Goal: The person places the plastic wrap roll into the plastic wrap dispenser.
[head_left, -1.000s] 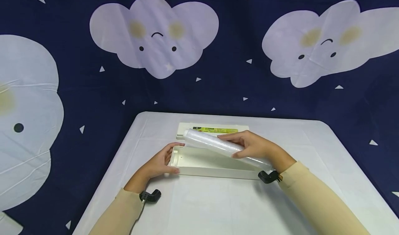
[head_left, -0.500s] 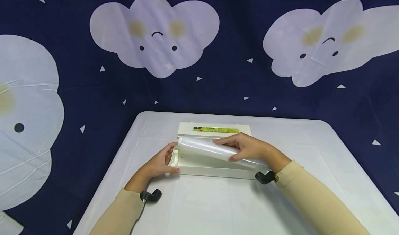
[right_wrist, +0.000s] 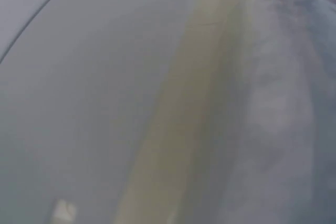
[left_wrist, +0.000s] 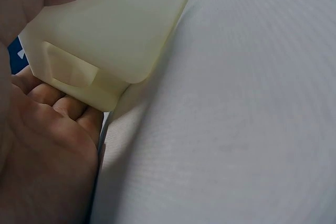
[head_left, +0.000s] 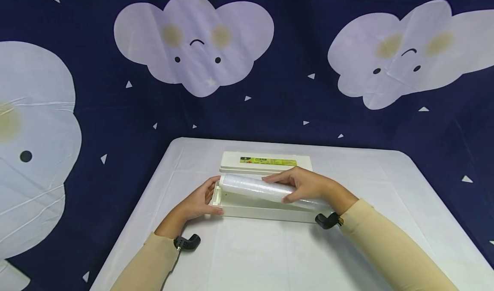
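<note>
A long cream plastic box [head_left: 266,213] lies on the white table. My left hand [head_left: 194,201] grips its left end, thumb on the front wall and fingers behind. In the left wrist view the end of the box [left_wrist: 121,30] shows between thumb and curled fingers. My right hand [head_left: 310,187] holds a roll of cling film [head_left: 245,185] from above, thumb in front and fingers behind. The roll lies along the opening of the box, its left end beside my left fingertips and its right end under my wrist. The right wrist view is blurred, with the cling film [right_wrist: 278,103] at the right.
Behind the box lies a cream lid [head_left: 231,161] with a yellow-green label [head_left: 268,161]. The white-covered table [head_left: 247,256] has rounded far corners. A dark blue cloth [head_left: 285,110] with cloud prints hangs behind it. Each wrist wears a small black camera [head_left: 188,242].
My right hand has brought the cling film left and down, its left end dropping from over the lid to the box's left end. My left hand keeps its grip on the box.
</note>
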A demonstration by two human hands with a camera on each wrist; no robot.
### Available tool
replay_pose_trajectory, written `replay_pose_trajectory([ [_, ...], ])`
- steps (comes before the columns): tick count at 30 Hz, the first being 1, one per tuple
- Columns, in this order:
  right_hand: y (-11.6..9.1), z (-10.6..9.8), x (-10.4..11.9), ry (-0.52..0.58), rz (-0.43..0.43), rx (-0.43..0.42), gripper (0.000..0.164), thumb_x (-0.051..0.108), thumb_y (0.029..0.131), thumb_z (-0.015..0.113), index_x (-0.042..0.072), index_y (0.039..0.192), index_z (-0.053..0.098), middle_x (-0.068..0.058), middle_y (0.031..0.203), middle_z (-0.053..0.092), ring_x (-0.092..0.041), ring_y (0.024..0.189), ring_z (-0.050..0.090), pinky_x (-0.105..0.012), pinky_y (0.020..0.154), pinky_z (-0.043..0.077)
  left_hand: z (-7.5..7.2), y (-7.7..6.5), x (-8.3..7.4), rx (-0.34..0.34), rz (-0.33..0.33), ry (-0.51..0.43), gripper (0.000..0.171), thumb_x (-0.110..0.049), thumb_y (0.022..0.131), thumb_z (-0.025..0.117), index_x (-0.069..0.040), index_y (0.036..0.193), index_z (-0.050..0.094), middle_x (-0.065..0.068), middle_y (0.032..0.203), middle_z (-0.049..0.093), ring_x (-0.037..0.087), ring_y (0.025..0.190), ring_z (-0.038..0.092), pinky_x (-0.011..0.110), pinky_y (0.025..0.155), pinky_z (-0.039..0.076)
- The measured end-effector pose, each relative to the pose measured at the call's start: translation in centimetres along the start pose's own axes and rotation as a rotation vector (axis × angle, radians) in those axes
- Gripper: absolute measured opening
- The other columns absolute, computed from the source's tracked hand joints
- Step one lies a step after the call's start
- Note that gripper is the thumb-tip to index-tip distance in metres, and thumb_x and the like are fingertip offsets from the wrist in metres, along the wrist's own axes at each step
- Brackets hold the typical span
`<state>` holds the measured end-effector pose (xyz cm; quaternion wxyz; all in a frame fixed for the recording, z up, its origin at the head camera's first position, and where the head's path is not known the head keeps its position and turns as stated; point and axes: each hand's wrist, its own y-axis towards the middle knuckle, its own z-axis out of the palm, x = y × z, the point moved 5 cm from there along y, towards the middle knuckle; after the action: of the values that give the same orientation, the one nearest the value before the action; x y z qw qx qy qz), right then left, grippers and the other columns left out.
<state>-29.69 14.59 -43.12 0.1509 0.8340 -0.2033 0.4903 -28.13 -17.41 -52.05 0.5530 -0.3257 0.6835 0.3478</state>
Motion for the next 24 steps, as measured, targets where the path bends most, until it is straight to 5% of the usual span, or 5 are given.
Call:
replay_pose_trajectory([
  [6,0.2,0.2,-0.2,-0.023,0.012,0.021,0.076,-0.010,0.081,0.081,0.006,0.152,0.057,-0.006,0.154,0.054,-0.024,0.138,0.052,-0.034,0.103,0.050,-0.1,0.0,0.2,-0.005,-0.005,0.017,0.106,0.012,0.072,0.090,-0.005,0.158,0.032,0.016,0.150,0.049,0.030,0.143,0.042,0.025,0.115,0.034],
  [18,1.0,1.1,-0.6,-0.064,0.046,0.074,0.077,-0.010,0.081,0.079,0.010,0.152,0.058,0.000,0.148,0.059,-0.023,0.120,0.064,-0.037,0.098,0.054,0.0,0.1,0.2,0.008,0.019,-0.016,0.107,0.012,0.070,0.092,-0.007,0.159,0.036,0.013,0.153,0.051,0.030,0.137,0.048,0.029,0.111,0.042],
  [24,1.4,1.4,-0.8,-0.080,0.069,0.083,0.075,-0.011,0.081,0.080,0.009,0.150,0.060,0.000,0.149,0.059,-0.020,0.127,0.061,-0.035,0.105,0.049,0.0,0.1,0.2,0.014,0.015,-0.015,0.106,0.010,0.072,0.092,-0.009,0.160,0.036,0.016,0.154,0.049,0.031,0.139,0.047,0.028,0.112,0.040],
])
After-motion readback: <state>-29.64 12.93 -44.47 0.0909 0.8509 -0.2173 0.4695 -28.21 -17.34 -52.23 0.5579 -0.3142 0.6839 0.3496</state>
